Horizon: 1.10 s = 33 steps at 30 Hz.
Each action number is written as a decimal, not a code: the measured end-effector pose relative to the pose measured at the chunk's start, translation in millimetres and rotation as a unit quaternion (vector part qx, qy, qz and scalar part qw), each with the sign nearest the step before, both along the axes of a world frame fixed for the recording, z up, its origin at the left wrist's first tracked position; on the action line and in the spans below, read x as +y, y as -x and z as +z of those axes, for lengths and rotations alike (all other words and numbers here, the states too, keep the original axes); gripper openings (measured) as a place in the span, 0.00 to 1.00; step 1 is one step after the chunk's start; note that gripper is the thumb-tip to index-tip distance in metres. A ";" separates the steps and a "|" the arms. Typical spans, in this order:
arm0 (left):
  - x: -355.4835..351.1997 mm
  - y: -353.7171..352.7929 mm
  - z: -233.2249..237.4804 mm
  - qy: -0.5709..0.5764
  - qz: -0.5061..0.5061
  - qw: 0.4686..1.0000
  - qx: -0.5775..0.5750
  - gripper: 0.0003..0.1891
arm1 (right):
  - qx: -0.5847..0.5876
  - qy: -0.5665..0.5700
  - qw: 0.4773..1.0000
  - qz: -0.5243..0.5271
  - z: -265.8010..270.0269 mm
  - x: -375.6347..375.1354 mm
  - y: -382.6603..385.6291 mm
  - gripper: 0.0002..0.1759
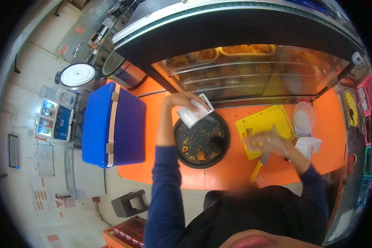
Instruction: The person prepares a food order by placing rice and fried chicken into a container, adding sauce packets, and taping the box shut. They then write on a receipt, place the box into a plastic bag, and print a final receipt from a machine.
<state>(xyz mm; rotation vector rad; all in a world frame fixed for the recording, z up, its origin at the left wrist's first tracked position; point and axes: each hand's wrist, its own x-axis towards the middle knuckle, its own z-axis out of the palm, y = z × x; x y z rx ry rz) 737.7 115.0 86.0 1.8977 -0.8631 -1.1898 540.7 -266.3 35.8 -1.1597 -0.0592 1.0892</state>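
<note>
Head-camera view looking down at a food counter. A glass display case (252,78) of fried food runs along the far side. Below it lies an orange counter (231,169), with a large blue cooler box (124,124) at the left end.

In the middle sits a round black tray (194,164) scattered with crumbs and a few fried pieces (200,156). To its right is a yellow cutting board (264,118).

My left hand (182,100) reaches to the far edge of the tray, fingers pinched on a white packet (192,113) tilted over the tray. My right hand (266,142) is blurred over the near part of the board, seemingly in a clear glove. I cannot tell whether it is closed on anything. A knife (258,165) with a yellow handle lies just beneath it, pointing toward me.

To do this well, I judge that the packet should stay above the tray's centre, not its rim, so anything falling lands inside. I should grip it by one corner, and keep my right hand's fingers away from the blade.
</note>
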 end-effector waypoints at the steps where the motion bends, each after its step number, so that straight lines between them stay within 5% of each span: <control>1: -10.5 -20.1 7.6 -0.020 -0.034 0.996 0.075 0.23 | -0.170 0.071 0.982 0.034 -20.1 -22.5 27.2 0.27; 2: -23.6 -32.8 15.0 -0.066 -0.041 0.985 0.153 0.23 | -0.333 0.142 0.930 0.069 -31.7 -37.0 47.5 0.26; 4: -52.0 -53.8 15.6 -0.139 -0.110 0.976 0.127 0.23 | -0.510 0.322 0.783 0.150 -30.5 -51.1 74.1 0.25; 5: -66.7 -60.6 13.4 -0.211 -0.169 0.957 0.104 0.23 | -0.507 0.327 0.785 0.144 -23.0 -59.2 87.5 0.25; 6: -77.0 -63.7 13.2 -0.177 -0.199 0.960 0.090 0.21 | -0.265 0.254 0.930 -0.004 -7.8 -66.0 101.8 0.25; 7: -88.3 -64.6 13.4 -0.175 -0.208 0.958 0.094 0.21 | 0.006 0.153 0.976 -0.152 -0.7 -73.1 116.4 0.25; 11: -143.1 -57.7 37.7 -0.230 -0.189 0.944 0.140 0.20 | -0.040 0.138 0.952 -0.271 -16.0 -102.2 145.7 0.29; 13: -181.3 -66.0 29.2 -0.290 -0.289 0.909 0.078 0.19 | -0.113 0.158 0.924 -0.329 -24.8 -107.5 150.7 0.33; 17: -280.0 -63.2 23.0 -0.240 -0.424 0.872 0.046 0.19 | -0.117 0.113 0.908 -0.386 -16.5 -104.2 149.9 0.36; 19: -331.4 -53.4 28.7 -0.233 -0.389 0.887 0.090 0.16 | -0.126 0.118 0.909 -0.380 -30.7 -98.8 149.8 0.38; 21: -362.4 -33.6 35.1 -0.107 -0.416 0.899 0.083 0.14 | -0.142 0.134 0.908 -0.370 -18.7 -99.7 145.4 0.39; 23: -359.5 8.6 50.0 -0.061 -0.338 0.935 -0.087 0.11 | -0.149 0.024 0.901 -0.406 7.2 -87.1 139.9 0.41; 24: -345.0 32.7 28.1 0.059 -0.238 0.947 -0.207 0.10 | -0.086 -0.012 0.895 -0.437 5.8 -88.8 137.2 0.41; 25: -327.9 60.2 2.8 0.173 -0.126 0.923 -0.319 0.09 | -0.082 -0.007 0.896 -0.437 5.1 -83.6 134.0 0.41; 26: -311.3 100.3 -8.6 0.213 0.000 0.843 -0.494 0.09 | -0.104 -0.087 0.800 -0.585 4.6 -73.5 128.3 0.40; 27: -296.1 147.8 -24.1 0.219 0.107 0.866 -0.437 0.19 | -0.124 -0.165 0.672 -0.711 1.0 -66.2 122.4 0.39; 28: -284.1 192.9 -24.6 0.228 0.120 0.870 -0.420 0.22 | -0.161 -0.085 0.639 -0.748 -9.3 -61.0 116.7 0.41; 31: -275.0 279.1 -53.4 0.216 0.190 0.874 -0.392 0.30 | -0.254 -0.111 0.687 -0.671 -36.4 -48.5 89.4 0.40; 33: -268.0 302.8 -75.9 0.191 0.262 0.868 -0.377 0.33 | -0.197 -0.202 0.732 -0.621 -31.8 -28.1 70.8 0.41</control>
